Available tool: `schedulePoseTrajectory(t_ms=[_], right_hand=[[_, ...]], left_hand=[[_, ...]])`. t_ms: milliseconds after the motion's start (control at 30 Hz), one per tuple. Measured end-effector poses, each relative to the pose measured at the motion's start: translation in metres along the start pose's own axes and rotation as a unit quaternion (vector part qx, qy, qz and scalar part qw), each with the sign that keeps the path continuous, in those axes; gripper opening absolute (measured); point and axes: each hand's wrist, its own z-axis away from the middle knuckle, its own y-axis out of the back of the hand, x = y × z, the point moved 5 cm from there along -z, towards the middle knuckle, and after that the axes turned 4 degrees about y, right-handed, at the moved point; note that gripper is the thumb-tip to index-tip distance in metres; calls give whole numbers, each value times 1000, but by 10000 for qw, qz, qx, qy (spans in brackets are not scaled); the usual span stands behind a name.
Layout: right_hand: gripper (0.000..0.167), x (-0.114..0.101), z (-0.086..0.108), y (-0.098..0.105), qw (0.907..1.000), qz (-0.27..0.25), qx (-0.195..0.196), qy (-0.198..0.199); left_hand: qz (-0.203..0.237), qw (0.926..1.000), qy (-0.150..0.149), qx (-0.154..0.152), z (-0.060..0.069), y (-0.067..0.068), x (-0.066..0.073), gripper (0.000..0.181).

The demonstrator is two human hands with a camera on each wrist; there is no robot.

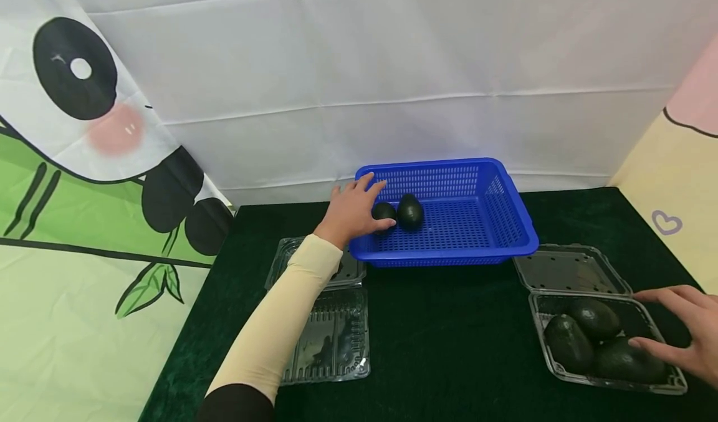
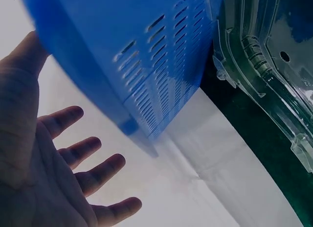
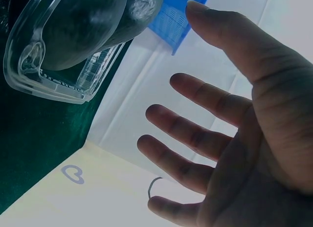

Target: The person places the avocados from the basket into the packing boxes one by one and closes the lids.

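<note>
My left hand (image 1: pixel 352 214) hovers over the left end of a blue plastic basket (image 1: pixel 507 252), its fingers spread. Two dark avocados lie in that end: one (image 1: pixel 411 212) in plain sight, the other (image 1: pixel 384 211) partly hidden by the thumb. In the left wrist view the fingers show apart and hold nothing. At the far right, my right hand (image 1: pixel 687 331) reaches beside an open clear clamshell box (image 1: pixel 589 381) with three avocados (image 1: pixel 569 342) in it. Its thumb is over the box's right side, and the right wrist view shows the palm bare and the fingers extended.
A second clear clamshell box (image 1: pixel 331 341), lid open and nothing seen inside, lies under and beside the left forearm. Dark green cloth (image 1: pixel 449 341) covers the table. A white sheet (image 1: pixel 392 67) hangs behind, with printed cloth (image 1: pixel 95 129) to the left.
</note>
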Motion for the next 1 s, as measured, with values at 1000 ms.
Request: schedulePoseTrajectory(t_ms=[1000], right_hand=[[77, -21, -4, 13, 9997, 131, -185, 72]], left_hand=[[-748, 9937, -216, -803, -23, -29, 9, 105]])
